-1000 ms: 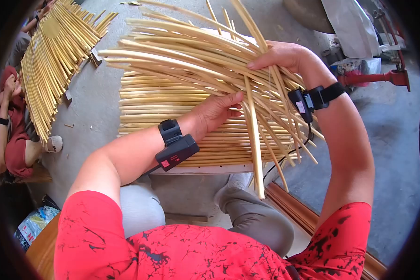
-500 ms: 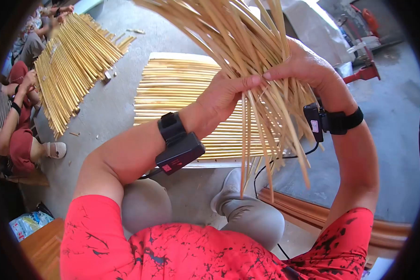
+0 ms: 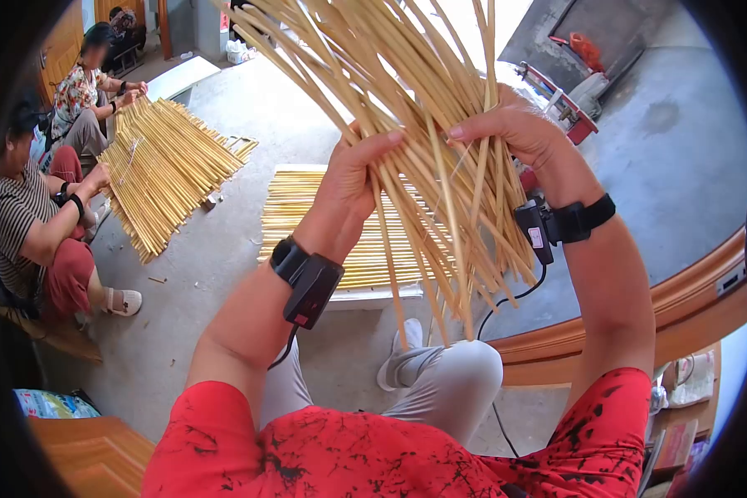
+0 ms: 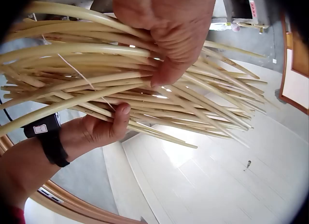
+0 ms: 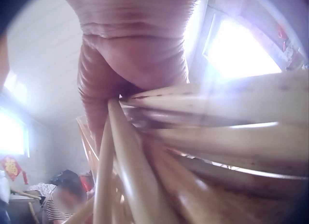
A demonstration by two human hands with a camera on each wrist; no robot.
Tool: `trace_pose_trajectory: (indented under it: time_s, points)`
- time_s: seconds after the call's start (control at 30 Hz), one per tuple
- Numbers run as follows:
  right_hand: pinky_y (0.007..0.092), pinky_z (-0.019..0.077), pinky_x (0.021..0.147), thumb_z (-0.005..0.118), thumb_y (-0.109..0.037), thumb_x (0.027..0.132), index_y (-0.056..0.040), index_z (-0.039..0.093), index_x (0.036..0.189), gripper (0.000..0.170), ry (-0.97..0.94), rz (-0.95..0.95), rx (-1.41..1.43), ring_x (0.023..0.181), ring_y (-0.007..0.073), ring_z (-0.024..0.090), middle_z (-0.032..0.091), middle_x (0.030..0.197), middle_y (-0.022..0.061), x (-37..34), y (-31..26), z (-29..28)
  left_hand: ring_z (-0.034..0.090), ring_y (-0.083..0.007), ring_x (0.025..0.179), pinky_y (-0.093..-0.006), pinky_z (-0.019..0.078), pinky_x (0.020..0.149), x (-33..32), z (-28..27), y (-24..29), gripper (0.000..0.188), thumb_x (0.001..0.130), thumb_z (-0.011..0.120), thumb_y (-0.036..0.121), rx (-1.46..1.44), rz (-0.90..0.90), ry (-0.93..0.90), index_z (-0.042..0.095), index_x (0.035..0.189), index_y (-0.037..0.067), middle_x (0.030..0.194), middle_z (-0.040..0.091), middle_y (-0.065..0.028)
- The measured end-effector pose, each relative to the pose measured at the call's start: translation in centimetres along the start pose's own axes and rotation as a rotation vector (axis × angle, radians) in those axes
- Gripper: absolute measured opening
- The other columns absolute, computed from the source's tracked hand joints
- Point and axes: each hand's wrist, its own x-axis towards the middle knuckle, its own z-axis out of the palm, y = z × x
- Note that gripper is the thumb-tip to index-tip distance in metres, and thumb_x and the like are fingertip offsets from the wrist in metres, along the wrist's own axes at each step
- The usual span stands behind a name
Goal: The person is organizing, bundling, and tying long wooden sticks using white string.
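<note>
A loose, fanned bundle of long pale-yellow stalks [image 3: 440, 166] is held up in front of the body, some of them crossing. My left hand [image 3: 353, 178] grips its left side, thumb laid across the front and fingers behind. On the right side my right hand [image 3: 519, 129] also grips the bundle, its thumb pointing inward. In the left wrist view the left thumb [image 4: 166, 72] presses on the stalks, and a thin pale string hangs over them. Stalks fill the right wrist view close below the right hand [image 5: 130, 60]. Behind the bundle, a mat of stalks [image 3: 307, 207] lies partly hidden.
A white board edge [image 3: 365, 300] shows under the mat. Two seated people [image 3: 37, 207] work at another stalk mat [image 3: 162, 170] on the left. A wooden frame [image 3: 622, 311] runs along the right, with a black cable [image 3: 506, 311] near the right wrist.
The bundle has been raised off the mat and turned more upright. My left hand has come up from near the mat to grip it. The view has tilted upward, showing more of the room.
</note>
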Motion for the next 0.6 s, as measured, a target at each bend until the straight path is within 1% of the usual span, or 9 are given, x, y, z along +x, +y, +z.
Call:
trace_pose_trajectory:
  time_s: [0.03,0.17,0.33,0.37,0.4,0.43,0.5,0.53,0.6]
  points:
    - [0.025,0.0512,0.064,0.069,-0.004,0.065,0.0042,0.059,0.099,0.036,0.006,-0.023,0.03,0.07,0.0149,0.063,0.064,0.083,0.0108,-0.5,-0.5,0.4,0.062,-0.0195,0.085,-0.0303,0.054,0.075,-0.6,0.1,0.2,0.035,0.074,0.063,0.002,-0.013,-0.015,0.003,0.048,0.105,-0.002,0.092,0.06,-0.0123]
    - [0.0259,0.0514,0.067,0.069,-0.003,0.066,0.0048,0.056,0.104,0.041,-0.03,0.039,0.083,0.076,0.0164,0.063,0.063,0.09,0.012,-1.6,-1.8,1.7,0.06,-0.0213,0.09,-0.0317,0.0514,0.081,-3.5,0.9,0.2,0.04,0.073,0.062,0.0,-0.117,-0.004,-0.001,0.048,0.11,-0.002,0.101,0.058,-0.0131]
    - [0.026,0.0511,0.071,0.069,-0.004,0.067,0.004,0.055,0.106,0.042,-0.053,0.148,0.058,0.08,0.0165,0.062,0.062,0.094,0.0117,-1.4,0.4,3.8,0.059,-0.0226,0.091,-0.0317,0.0499,0.082,-5.8,0.4,-1.3,0.042,0.071,0.062,0.0,-0.085,0.083,0.0,0.047,0.11,-0.004,0.101,0.058,-0.0134]
    - [0.0262,0.0508,0.072,0.07,-0.005,0.067,0.0034,0.056,0.106,0.042,-0.06,0.15,0.073,0.081,0.0164,0.062,0.062,0.094,0.0111,-1.3,0.9,4.2,0.059,-0.0226,0.091,-0.0317,0.0499,0.082,-5.9,-0.1,-1.2,0.042,0.071,0.062,0.0,-0.095,0.08,0.01,0.047,0.11,-0.004,0.101,0.058,-0.0134]
    - [0.0258,0.0493,0.075,0.071,-0.007,0.068,0.0027,0.051,0.113,0.05,-0.05,0.201,0.075,0.084,0.0158,0.061,0.061,0.1,0.0108,-1.2,1.6,4.3,0.059,-0.0231,0.092,-0.0323,0.05,0.082,-6.1,-0.7,-1.1,0.043,0.072,0.062,0.001,-0.067,0.05,0.011,0.046,0.111,-0.004,0.103,0.057,-0.014]
    - [0.0258,0.0493,0.075,0.071,-0.007,0.068,0.0027,0.051,0.113,0.05,-0.056,0.209,0.075,0.084,0.0158,0.061,0.061,0.1,0.0108,-1.4,1.9,4.9,0.059,-0.0236,0.093,-0.0328,0.0501,0.082,-6.1,-1.3,-1.0,0.043,0.073,0.061,0.003,-0.035,0.02,0.01,0.045,0.113,-0.004,0.104,0.056,-0.0145]
    - [0.0266,0.0472,0.078,0.077,-0.011,0.061,0.0005,0.047,0.115,0.062,-0.095,0.053,-0.115,0.089,0.0151,0.057,0.058,0.1,0.008,-1.7,2.4,6.6,0.059,-0.0236,0.092,-0.0324,0.0509,0.081,-6.0,-2.2,-1.3,0.041,0.073,0.058,0.001,-0.041,0.024,0.029,0.045,0.111,-0.005,0.103,0.057,-0.0148]
    - [0.0276,0.0439,0.084,0.077,-0.009,0.059,-0.0005,0.04,0.121,0.073,-0.059,-0.053,-0.297,0.097,0.0159,0.052,0.055,0.106,0.0082,-1.4,3.4,6.7,0.06,-0.0232,0.088,-0.0321,0.0517,0.078,-6.1,-2.5,-1.5,0.039,0.072,0.058,-0.001,-0.048,0.028,0.049,0.047,0.109,-0.005,0.099,0.058,-0.0146]
    - [0.0281,0.0425,0.086,0.077,-0.008,0.059,-0.0005,0.039,0.122,0.074,-0.024,-0.032,-0.263,0.1,0.0166,0.051,0.054,0.108,0.0086,-1.2,5.0,6.8,0.062,-0.0231,0.082,-0.0329,0.0527,0.077,-6.1,-3.3,-1.5,0.036,0.071,0.057,-0.003,-0.045,0.016,0.071,0.049,0.106,-0.005,0.094,0.059,-0.0136]
